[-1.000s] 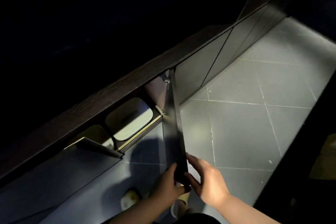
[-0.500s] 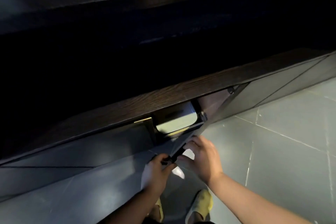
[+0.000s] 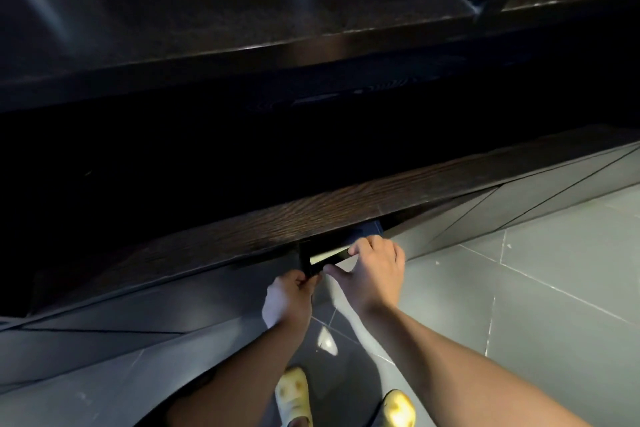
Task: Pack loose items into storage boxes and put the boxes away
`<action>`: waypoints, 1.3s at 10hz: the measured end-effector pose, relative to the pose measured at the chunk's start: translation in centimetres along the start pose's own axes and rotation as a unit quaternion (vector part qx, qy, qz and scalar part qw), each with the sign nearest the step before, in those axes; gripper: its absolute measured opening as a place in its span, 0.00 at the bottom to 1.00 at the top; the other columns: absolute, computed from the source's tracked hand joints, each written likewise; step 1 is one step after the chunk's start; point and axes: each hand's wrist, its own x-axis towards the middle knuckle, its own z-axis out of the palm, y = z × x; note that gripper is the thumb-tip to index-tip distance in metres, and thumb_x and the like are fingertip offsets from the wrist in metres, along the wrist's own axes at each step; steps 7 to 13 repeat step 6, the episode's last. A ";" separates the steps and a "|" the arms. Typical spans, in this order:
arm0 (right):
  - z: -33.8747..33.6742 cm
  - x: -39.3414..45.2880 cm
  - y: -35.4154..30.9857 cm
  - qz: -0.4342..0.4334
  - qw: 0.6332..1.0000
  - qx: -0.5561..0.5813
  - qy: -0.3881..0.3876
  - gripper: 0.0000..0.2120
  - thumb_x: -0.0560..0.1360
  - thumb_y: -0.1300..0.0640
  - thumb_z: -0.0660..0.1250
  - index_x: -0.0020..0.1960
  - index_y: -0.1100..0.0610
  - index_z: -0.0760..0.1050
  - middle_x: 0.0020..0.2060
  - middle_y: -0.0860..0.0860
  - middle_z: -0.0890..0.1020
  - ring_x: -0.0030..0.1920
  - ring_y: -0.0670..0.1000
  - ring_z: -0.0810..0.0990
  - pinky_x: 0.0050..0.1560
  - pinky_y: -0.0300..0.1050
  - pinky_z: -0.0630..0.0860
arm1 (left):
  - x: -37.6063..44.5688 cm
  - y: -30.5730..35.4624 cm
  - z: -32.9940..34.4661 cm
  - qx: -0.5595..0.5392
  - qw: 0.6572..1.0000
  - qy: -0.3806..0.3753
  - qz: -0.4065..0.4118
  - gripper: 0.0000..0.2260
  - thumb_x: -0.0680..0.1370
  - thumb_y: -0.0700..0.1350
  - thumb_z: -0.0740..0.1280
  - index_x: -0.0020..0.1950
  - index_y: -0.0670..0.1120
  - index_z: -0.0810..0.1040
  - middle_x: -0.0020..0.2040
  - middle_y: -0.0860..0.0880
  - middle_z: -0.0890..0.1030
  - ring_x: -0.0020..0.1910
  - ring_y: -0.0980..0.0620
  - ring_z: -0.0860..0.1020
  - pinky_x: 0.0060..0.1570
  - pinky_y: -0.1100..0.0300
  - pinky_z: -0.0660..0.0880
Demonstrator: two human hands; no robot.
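The cabinet door (image 3: 327, 257) is held just ahead of both hands, its edge running left to right under the dark wooden countertop (image 3: 311, 215) and nearly shut. It is pinched at the corner by the left hand (image 3: 289, 298) and gripped along its top by the curled fingers of the right hand (image 3: 375, 269) (the nearer one to the gap). No storage box can be seen; grey floor tiles (image 3: 554, 270) are spread below in a dim room.

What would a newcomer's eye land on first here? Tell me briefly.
First, the two hands at centre: the left hand and right hand both hold the edge of a dark cabinet door, nearly closed under the wood-grain counter edge. Next, the yellow slippers on the grey tiled floor at the bottom.
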 end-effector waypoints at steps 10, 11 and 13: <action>-1.2 -2.8 0.4 0.007 0.993 0.036 -0.109 0.21 0.75 0.57 0.65 0.68 0.50 0.71 0.73 0.47 0.67 0.73 0.51 0.64 0.71 0.45 0.60 | -2.7 1.9 -1.1 0.146 0.968 -0.092 0.184 0.10 0.79 0.53 0.61 0.58 0.55 0.75 0.54 0.53 0.81 0.53 0.52 0.80 0.51 0.58 0.75; -1.2 -2.8 0.4 0.007 0.993 0.036 -0.109 0.21 0.75 0.57 0.65 0.68 0.50 0.71 0.73 0.47 0.67 0.73 0.51 0.64 0.71 0.45 0.60 | -2.7 1.9 -1.1 0.146 0.968 -0.092 0.184 0.10 0.79 0.53 0.61 0.58 0.55 0.75 0.54 0.53 0.81 0.53 0.52 0.80 0.51 0.58 0.75; -1.2 -2.8 0.4 0.007 0.993 0.036 -0.109 0.21 0.75 0.57 0.65 0.68 0.50 0.71 0.73 0.47 0.67 0.73 0.51 0.64 0.71 0.45 0.60 | -2.7 1.9 -1.1 0.146 0.968 -0.092 0.184 0.10 0.79 0.53 0.61 0.58 0.55 0.75 0.54 0.53 0.81 0.53 0.52 0.80 0.51 0.58 0.75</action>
